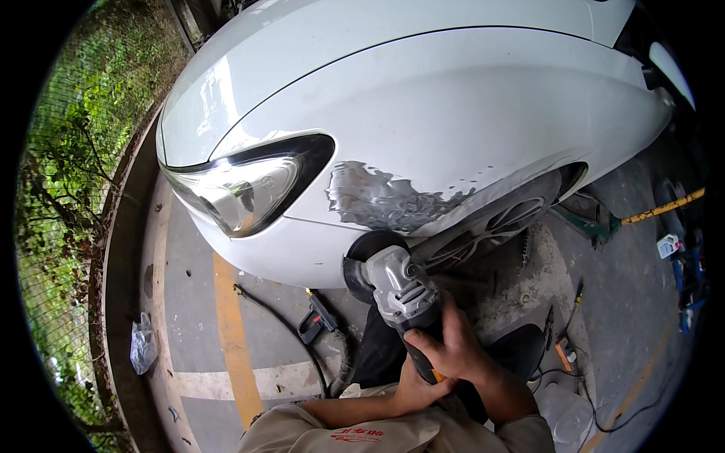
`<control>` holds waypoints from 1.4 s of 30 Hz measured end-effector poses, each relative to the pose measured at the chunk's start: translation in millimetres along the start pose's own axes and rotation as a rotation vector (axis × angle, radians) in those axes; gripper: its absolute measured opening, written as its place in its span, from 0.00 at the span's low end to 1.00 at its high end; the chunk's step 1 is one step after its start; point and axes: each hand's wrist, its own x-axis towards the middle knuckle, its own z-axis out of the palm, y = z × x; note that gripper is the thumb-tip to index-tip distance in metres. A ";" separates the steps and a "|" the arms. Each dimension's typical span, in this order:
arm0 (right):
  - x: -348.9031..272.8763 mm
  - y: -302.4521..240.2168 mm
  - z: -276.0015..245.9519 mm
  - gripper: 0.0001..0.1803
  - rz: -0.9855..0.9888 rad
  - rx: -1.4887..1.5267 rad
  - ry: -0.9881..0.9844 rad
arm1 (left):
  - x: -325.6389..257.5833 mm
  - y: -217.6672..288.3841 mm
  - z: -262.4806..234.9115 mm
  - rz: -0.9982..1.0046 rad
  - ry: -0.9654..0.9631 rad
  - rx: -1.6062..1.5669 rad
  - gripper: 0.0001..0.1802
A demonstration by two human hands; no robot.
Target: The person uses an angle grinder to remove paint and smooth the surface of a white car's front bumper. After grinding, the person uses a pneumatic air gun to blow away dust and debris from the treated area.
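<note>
Both of my hands are closed round an angle grinder [400, 291] with a silver head and a dark body. My right hand [451, 343] wraps the body just behind the head, thumb on top. Lower down, my left hand [417, 386] grips the rear end. The grinder's round black disc [364, 260] is at the white car's bumper [302, 253], just under the fender; whether it touches the paint I cannot tell. Above it, the fender [468, 121] has a ragged patch of bare grey metal [385, 198] between the headlight [253, 189] and the wheel [491, 226].
A black hose [283, 321] and a gun-shaped tool [317, 317] lie on the floor at left, beyond them a plastic bag [143, 345]. On the right are a jack with a yellow handle [661, 206], a white bottle [668, 245] and an orange object [565, 351] near a dark cord.
</note>
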 end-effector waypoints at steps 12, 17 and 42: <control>6.5 -5.3 8.2 0.33 -0.042 -0.084 0.009 | 2.7 9.8 -7.9 0.032 0.038 -0.005 0.40; -12.7 5.8 5.6 0.30 -0.043 -0.008 0.132 | -1.3 9.0 -4.0 0.037 -0.018 -0.014 0.43; -6.9 3.4 1.0 0.30 0.175 0.168 0.003 | 5.7 6.5 -7.6 0.081 -0.077 -0.008 0.38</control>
